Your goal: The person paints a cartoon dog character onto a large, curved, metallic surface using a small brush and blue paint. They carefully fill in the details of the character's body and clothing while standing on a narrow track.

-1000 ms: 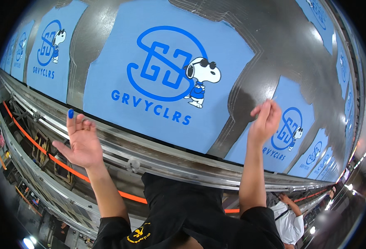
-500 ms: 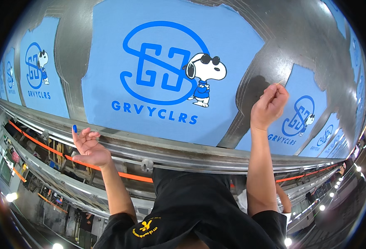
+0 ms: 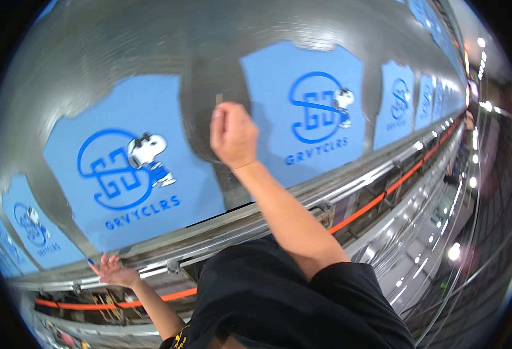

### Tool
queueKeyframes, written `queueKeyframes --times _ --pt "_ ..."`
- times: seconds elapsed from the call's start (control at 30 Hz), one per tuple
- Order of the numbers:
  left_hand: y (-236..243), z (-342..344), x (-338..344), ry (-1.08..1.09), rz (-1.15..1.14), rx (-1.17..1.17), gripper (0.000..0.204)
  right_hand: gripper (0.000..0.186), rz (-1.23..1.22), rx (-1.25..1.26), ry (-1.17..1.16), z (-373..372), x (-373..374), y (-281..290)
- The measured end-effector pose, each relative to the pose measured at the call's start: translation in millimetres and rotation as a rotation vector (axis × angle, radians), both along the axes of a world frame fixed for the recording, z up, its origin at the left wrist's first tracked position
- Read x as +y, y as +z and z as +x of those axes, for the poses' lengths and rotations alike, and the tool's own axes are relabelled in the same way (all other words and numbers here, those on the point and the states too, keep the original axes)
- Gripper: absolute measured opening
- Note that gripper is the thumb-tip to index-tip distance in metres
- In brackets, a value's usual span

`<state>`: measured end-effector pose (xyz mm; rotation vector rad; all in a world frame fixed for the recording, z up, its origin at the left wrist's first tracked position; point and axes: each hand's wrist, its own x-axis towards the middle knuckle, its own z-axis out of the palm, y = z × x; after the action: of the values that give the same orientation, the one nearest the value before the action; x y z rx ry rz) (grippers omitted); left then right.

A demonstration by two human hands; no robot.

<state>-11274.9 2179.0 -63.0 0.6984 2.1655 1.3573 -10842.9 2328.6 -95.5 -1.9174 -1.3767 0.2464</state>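
My right hand (image 3: 233,136) is closed in a pinch above the dark gap between two light-blue fabric panels. A small, thin tan strip (image 3: 219,99) pokes up from its fingertips; its exact kind is too small to make out. Left of that hand lies a shirt-shaped fabric panel (image 3: 195,145), printed with a blue looped logo, lettering and a white cartoon dog in sunglasses. A matching panel (image 3: 267,87) lies to the right. My left hand (image 3: 116,273) has its fingers apart by the table's near edge, holding nothing, with a blue covering (image 3: 91,262) on one fingertip.
The long grey metal table (image 3: 151,46) carries more printed panels (image 3: 395,96) in a row both ways. Along its near side run a metal rail (image 3: 349,189) and an orange bar (image 3: 360,215). An aisle with lights (image 3: 454,251) lies at the right.
The view has swung to the right along the table. My right hand stays closed and is now over the gap between two panels; my left hand remains spread near the edge.
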Motion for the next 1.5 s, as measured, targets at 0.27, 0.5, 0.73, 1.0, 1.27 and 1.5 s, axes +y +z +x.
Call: queueKeyframes --times 0.27,0.5,0.73,1.0,1.27,1.5 --pt "-1 7 11 0.019 -0.134 0.16 0.094 0.01 0.075 0.145 -0.003 8 -8 6" --pt "6 26 0 0.024 -0.141 0.125 0.09 0.007 0.143 0.412 0.036 23 -15 15" --pt "2 -22 -40 0.009 -0.103 0.037 0.083 0.013 -0.184 1.011 -0.016 8 -11 28" --pt "-3 31 -12 -0.079 0.057 0.252 0.116 0.008 -0.19 0.662 0.319 -15 -57 55" --pt "-1 39 -24 -0.042 0.108 0.193 0.117 0.021 -0.05 0.268 0.456 -59 -55 24" --pt "0 38 -22 -0.074 0.112 0.175 0.114 0.024 0.037 0.115 0.5 -62 -51 10"
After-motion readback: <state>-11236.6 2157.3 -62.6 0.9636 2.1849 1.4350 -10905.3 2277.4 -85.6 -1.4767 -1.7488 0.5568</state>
